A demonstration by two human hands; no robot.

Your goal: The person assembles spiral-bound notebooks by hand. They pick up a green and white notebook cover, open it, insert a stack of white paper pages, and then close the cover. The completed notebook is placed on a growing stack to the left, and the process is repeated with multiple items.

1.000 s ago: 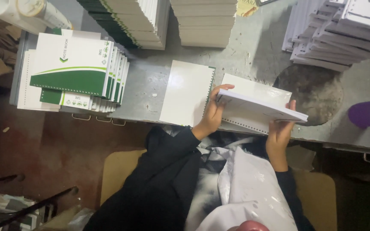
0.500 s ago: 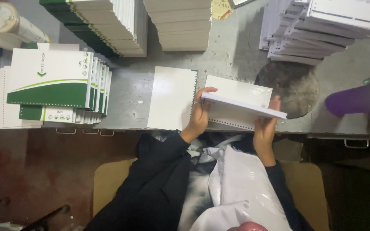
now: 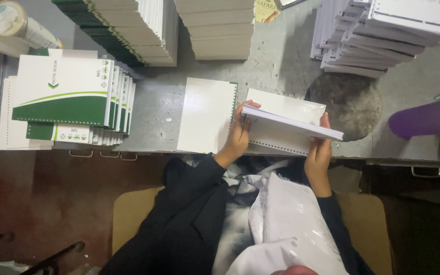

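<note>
Here we find the grey table (image 3: 281, 66) ringed by notebook stacks (image 3: 67, 102), a block of punched white sheets (image 3: 289, 122) held at its near edge, left hand (image 3: 239, 133) and right hand (image 3: 319, 153) gripping opposite ends, squaring apparently under way, calling next for even alignment.

One head camera looks almost straight down from above the seated person, fairly close, taking in the table's (image 3: 281, 66) near edge, lap and floor.

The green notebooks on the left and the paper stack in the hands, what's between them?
In the head view, one white sheet with a punched edge lies flat on the grey table.
</note>
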